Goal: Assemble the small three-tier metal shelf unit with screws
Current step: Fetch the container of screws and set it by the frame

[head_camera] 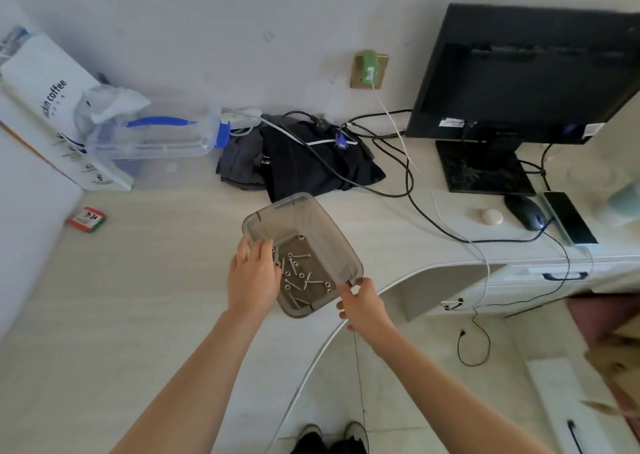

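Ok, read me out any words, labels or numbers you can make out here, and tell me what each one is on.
"coffee": on the white paper bag at the far left; the word before it is partly hidden, ending in "kin".
Small print and symbols low on the same bag: too small to read.
Red and green packet on the desk: dark markings, too blurred to read.
Stickers on the monitor back: too small to read.
Nothing else legible.

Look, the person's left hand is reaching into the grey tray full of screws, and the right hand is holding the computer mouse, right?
Not quite. The head view shows the right hand gripping the grey tray's near corner; the mouse lies untouched beside the monitor. The left hand does reach in among the screws.
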Demonstrator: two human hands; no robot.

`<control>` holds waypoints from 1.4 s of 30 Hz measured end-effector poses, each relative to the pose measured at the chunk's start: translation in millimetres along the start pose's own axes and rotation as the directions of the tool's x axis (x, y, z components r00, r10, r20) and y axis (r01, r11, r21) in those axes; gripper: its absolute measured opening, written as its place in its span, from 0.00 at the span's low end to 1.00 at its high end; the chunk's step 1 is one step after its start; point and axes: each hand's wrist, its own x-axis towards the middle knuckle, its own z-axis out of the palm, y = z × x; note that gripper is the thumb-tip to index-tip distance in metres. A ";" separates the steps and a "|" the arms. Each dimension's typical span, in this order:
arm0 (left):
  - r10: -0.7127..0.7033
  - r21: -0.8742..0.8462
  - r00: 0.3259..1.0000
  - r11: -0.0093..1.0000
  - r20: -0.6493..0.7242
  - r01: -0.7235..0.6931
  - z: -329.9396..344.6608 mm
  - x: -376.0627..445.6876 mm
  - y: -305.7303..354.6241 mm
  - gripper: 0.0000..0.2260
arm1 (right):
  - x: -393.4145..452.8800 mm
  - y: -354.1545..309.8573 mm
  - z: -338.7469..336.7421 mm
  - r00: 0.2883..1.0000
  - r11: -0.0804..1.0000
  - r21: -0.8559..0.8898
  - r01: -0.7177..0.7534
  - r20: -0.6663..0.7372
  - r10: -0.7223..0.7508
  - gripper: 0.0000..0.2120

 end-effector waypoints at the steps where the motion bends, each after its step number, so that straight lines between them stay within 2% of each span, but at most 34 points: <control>1: 0.000 -0.001 1.000 1.000 -0.014 0.000 1.2 -6.1 1.1 0.18 | -1.0 -2.2 1.8 1.000 0.998 0.053 -0.015 0.012 0.015 0.17; 5: 0.026 -0.005 0.986 1.000 -0.164 -0.027 2.3 -36.3 6.8 0.06 | -0.8 -10.5 0.4 0.997 0.983 0.177 -0.058 0.053 0.049 0.11; 8: 0.021 0.037 0.970 0.999 -0.244 -0.013 2.9 -57.3 6.6 0.09 | 2.8 -15.1 -3.4 1.000 0.989 0.145 -0.019 0.026 0.015 0.10; 12: 0.007 0.069 0.975 0.998 -0.220 0.008 4.0 -80.1 6.8 0.15 | 8.6 -21.4 -4.2 0.998 0.996 0.071 0.053 -0.020 -0.052 0.17; 14: -0.023 0.034 0.974 0.999 -0.224 0.032 2.7 -82.6 6.5 0.11 | 12.0 -23.0 -4.3 0.997 0.996 0.041 0.074 -0.027 -0.073 0.18; 16: -0.046 -0.026 0.964 0.999 -0.263 0.040 -0.8 -75.5 -0.9 0.03 | 14.3 -23.8 -4.6 0.997 0.997 0.026 0.079 -0.023 -0.078 0.19; 18: -0.091 -0.082 0.952 0.994 -0.292 0.070 -7.1 -61.3 -13.8 0.06 | 14.9 -24.0 -5.5 0.997 0.996 0.028 0.082 -0.015 -0.081 0.21; 21: -0.170 -0.239 0.961 0.964 -0.217 0.117 -20.4 -38.1 -32.5 0.17 | 14.2 -23.6 -5.7 0.998 0.997 0.027 0.068 -0.015 -0.067 0.25; 24: -0.288 -0.476 0.955 0.852 -0.077 0.219 -27.0 -17.4 -44.5 0.22 | 12.0 -19.7 -2.2 0.999 0.999 0.038 0.025 -0.023 -0.024 0.29; 30: -0.304 -0.542 0.950 0.788 0.071 0.293 -22.3 3.9 -49.8 0.21 | 5.5 -11.2 4.1 0.996 0.998 0.023 0.057 -0.068 -0.055 0.26; 35: -0.304 -0.575 0.950 0.765 0.075 0.290 -10.9 0.7 -54.4 0.14 | 4.1 -3.6 6.3 0.983 0.994 -0.022 0.105 -0.148 -0.107 0.23; 42: -0.308 -0.695 0.951 0.691 -0.038 0.196 1.8 -29.7 -35.5 0.10 | -19.9 32.2 -10.5 0.959 0.994 -0.003 0.106 -0.263 -0.103 0.20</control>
